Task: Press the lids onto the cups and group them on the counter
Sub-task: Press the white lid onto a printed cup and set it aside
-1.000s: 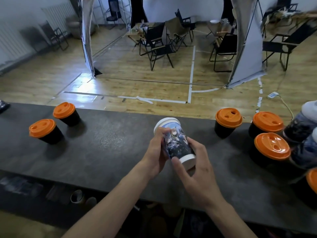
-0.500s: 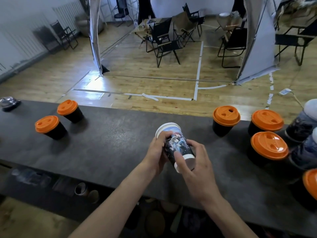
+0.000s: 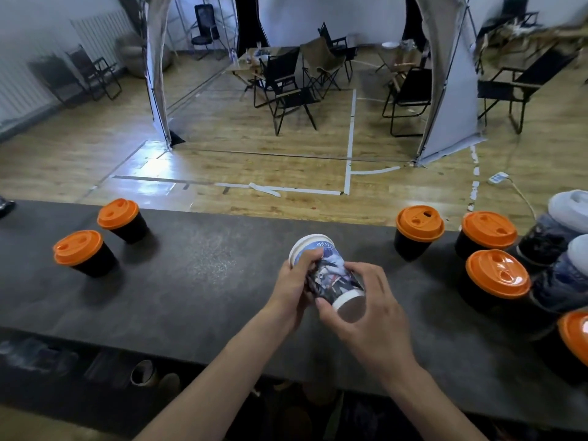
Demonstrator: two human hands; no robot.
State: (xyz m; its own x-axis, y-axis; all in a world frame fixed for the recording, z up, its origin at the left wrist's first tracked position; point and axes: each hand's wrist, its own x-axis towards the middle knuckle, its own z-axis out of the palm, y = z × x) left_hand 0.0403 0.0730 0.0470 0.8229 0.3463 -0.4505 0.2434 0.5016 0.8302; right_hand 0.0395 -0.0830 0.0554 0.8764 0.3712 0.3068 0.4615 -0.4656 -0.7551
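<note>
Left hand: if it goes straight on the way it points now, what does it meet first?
The left hand points up-right and already grips the printed cup. Beyond that, bare counter; depth is unclear.

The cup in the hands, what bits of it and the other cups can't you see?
- Printed cup: head view, picture partly covered by left hand and right hand.
- Orange-lidded cup: cut off by right edge.
- White-lidded cups: blurred, cut by right edge.

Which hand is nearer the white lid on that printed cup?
Left. The left hand grips just below the white lid; the right hand holds the printed cup at its base.
</note>
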